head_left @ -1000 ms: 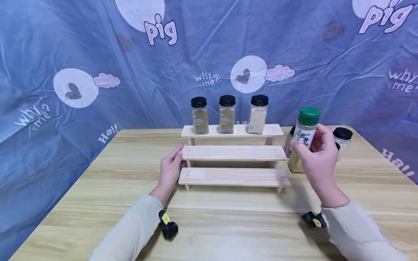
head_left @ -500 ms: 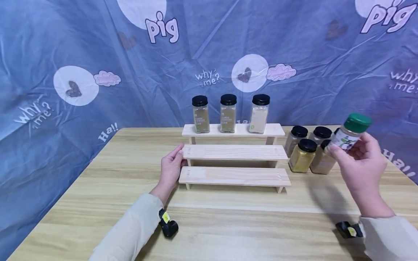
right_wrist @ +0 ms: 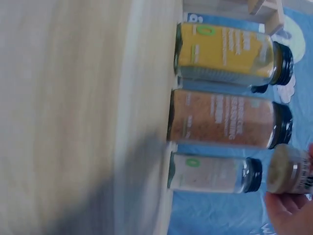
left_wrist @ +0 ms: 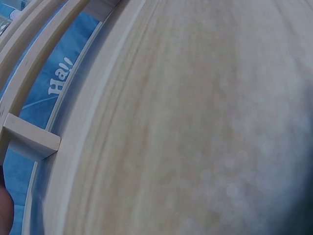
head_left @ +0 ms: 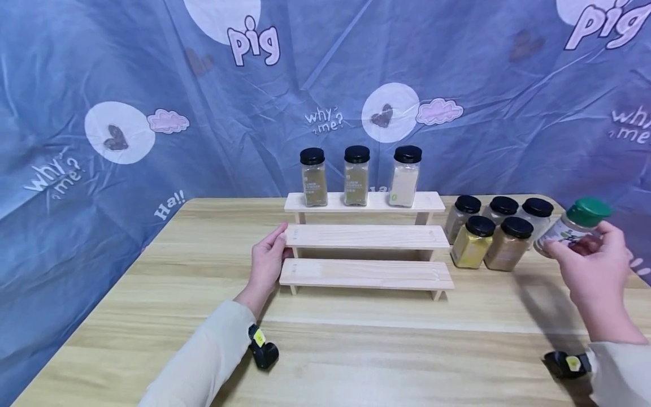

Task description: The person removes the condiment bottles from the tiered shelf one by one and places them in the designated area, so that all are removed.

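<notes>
My right hand (head_left: 600, 277) grips a spice jar (head_left: 561, 233) with a green cap and a printed white label. It is tilted, cap up and to the right, and held above the table. In the right wrist view the base of this spice jar (right_wrist: 279, 169) shows beside the black lid of a pale-powder jar (right_wrist: 210, 172). My left hand (head_left: 265, 257) holds the left end of a three-step wooden spice rack (head_left: 366, 236) at its middle shelf, fingers partly hidden behind. Three black-lidded jars, one a cumin powder jar (head_left: 356, 183), stand upright on the top shelf.
Right of the rack, several black-lidded jars stand close together on the wooden table (head_left: 396, 350). A yellow-powder jar (head_left: 472, 249) and a brown-powder jar (head_left: 505, 249) are in front. A blue printed cloth (head_left: 229, 141) hangs behind the table.
My right hand has carried the green-capped spice jar to the right and lower, past the jar group, which is now largely uncovered. The jar leans more. My left hand stays on the rack.
</notes>
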Demonstrator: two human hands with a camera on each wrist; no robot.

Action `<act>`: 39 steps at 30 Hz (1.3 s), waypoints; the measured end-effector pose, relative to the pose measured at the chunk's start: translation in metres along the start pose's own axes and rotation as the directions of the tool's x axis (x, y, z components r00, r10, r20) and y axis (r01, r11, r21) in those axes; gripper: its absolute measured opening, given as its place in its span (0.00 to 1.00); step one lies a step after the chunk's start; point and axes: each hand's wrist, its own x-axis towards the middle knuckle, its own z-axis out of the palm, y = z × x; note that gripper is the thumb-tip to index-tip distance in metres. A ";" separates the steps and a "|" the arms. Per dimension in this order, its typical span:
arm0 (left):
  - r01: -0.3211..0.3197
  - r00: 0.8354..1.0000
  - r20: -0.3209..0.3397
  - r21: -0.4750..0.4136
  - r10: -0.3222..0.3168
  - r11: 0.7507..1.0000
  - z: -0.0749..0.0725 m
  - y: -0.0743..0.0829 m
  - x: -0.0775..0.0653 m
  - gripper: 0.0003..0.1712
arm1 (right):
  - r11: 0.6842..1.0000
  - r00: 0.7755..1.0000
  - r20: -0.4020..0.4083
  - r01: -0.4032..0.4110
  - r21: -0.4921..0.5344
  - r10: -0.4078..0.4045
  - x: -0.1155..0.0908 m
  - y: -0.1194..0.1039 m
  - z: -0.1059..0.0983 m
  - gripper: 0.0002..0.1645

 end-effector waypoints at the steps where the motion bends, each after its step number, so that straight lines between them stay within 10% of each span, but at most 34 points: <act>1: -0.002 1.000 0.000 0.000 0.002 1.000 0.000 0.000 0.000 0.20 | 1.000 0.999 0.038 -0.002 -0.028 0.003 0.006 0.007 -0.002 0.35; 10: -0.018 1.000 0.013 0.000 0.018 1.000 0.000 -0.001 0.002 0.20 | 0.985 0.961 0.274 0.020 -0.173 0.028 0.062 0.080 -0.009 0.32; 20: -0.022 1.000 0.003 0.002 0.022 1.000 0.000 -0.001 0.002 0.20 | 0.966 0.904 0.423 0.053 -0.253 0.061 0.033 0.028 -0.006 0.22; 27: -0.025 1.000 0.003 0.001 0.025 1.000 0.000 -0.002 0.000 0.20 | 0.932 0.897 0.432 0.068 -0.356 0.099 0.036 0.031 -0.006 0.37; 39: -0.031 1.000 -0.002 0.002 0.031 1.000 0.000 -0.002 0.001 0.20 | 0.942 0.877 0.470 0.068 -0.329 0.101 0.044 0.038 -0.008 0.30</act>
